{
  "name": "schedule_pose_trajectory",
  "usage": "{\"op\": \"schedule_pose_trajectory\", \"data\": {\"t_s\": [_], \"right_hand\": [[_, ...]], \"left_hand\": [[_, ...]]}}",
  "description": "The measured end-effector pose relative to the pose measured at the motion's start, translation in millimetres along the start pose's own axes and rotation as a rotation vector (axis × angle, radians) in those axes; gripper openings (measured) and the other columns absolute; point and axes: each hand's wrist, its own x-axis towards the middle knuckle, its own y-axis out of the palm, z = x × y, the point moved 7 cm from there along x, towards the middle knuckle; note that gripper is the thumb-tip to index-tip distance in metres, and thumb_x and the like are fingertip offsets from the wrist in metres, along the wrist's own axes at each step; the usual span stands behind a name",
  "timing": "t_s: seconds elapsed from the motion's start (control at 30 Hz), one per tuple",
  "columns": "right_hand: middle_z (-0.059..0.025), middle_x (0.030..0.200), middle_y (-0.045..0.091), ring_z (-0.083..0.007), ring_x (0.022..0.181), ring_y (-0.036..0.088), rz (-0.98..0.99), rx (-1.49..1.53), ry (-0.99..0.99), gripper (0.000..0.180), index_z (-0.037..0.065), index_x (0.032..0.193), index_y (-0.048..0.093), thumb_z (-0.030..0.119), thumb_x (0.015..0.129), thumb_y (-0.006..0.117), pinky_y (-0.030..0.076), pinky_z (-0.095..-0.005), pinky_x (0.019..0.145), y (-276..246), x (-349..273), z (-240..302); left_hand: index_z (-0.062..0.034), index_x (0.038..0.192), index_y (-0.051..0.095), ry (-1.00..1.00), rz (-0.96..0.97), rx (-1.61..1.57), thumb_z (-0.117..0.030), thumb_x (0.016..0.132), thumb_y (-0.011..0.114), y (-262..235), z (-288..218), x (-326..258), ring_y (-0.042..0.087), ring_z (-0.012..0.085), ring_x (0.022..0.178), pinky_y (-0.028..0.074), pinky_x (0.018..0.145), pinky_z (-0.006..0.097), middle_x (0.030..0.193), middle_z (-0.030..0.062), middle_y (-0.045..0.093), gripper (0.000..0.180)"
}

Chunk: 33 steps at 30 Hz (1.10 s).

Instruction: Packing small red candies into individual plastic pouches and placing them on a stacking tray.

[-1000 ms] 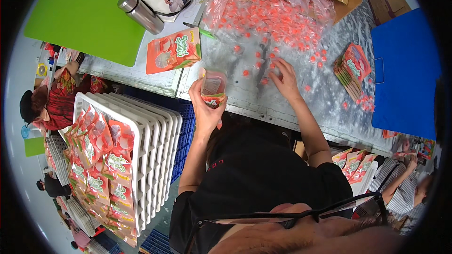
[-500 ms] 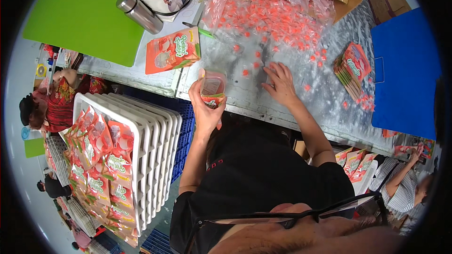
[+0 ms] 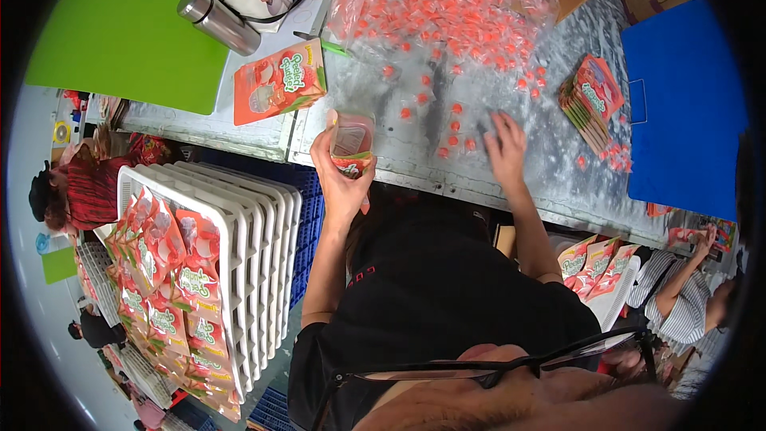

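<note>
Since the earlier frame, right hand [image 3: 509, 153] moved rightward; short row of wrapped red pieces [image 3: 455, 125] now lies just left of it. Left hand [image 3: 344, 191]: fingers clamped on open pouch [image 3: 352, 145]. Right fingers apart, apparently empty, nearer the row, its long axis running away from body. Farther on bench [image 3: 550, 136]: heap [image 3: 447, 9].

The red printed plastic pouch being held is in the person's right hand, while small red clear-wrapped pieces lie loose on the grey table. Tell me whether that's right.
Wrong hand: the head view shows the held red printed plastic pouch in the person's left hand. Small red clear-wrapped pieces do lie loose on the grey table.
</note>
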Motion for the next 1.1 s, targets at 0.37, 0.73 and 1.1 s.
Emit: {"op": "schedule_pose_trajectory", "data": {"t_s": [0.37,0.73,1.1], "right_hand": [[-0.0090,0.166,0.040,-0.0376,0.154,0.030,0.402,-0.099,-0.207,0.062,0.019,0.160,0.044,0.014,0.099,0.053,0.023,-0.0544,0.126,38.6,28.7,42.0],[-0.0078,0.162,0.046,-0.0369,0.153,0.033,0.395,-0.123,-0.308,0.066,0.015,0.155,0.049,0.003,0.090,0.054,0.029,-0.0507,0.125,30.3,40.1,45.2],[-0.0059,0.160,0.049,-0.0336,0.152,0.036,0.341,0.423,0.012,0.056,0.012,0.150,0.057,0.006,0.094,0.057,0.025,-0.0458,0.127,17.0,24.2,-22.0]], "left_hand": [[0.0000,0.147,0.039,-0.029,0.001,0.006,-0.006,0.075,0.088,-6.9,0.8,-2.4,0.047,0.0334,0.131,0.039,0.113,0.045,0.136,0.0193,0.045,0.087],[-0.0033,0.148,0.042,-0.028,0.013,-0.081,-0.006,0.073,0.087,2.4,5.3,-3.2,0.044,0.0402,0.135,0.038,0.115,0.049,0.142,0.0213,0.044,0.088],[-0.0015,0.147,0.041,-0.045,0.034,-0.065,-0.006,0.074,0.087,3.6,5.0,-2.3,0.045,0.0373,0.134,0.038,0.114,0.047,0.140,0.0205,0.045,0.086]]}}
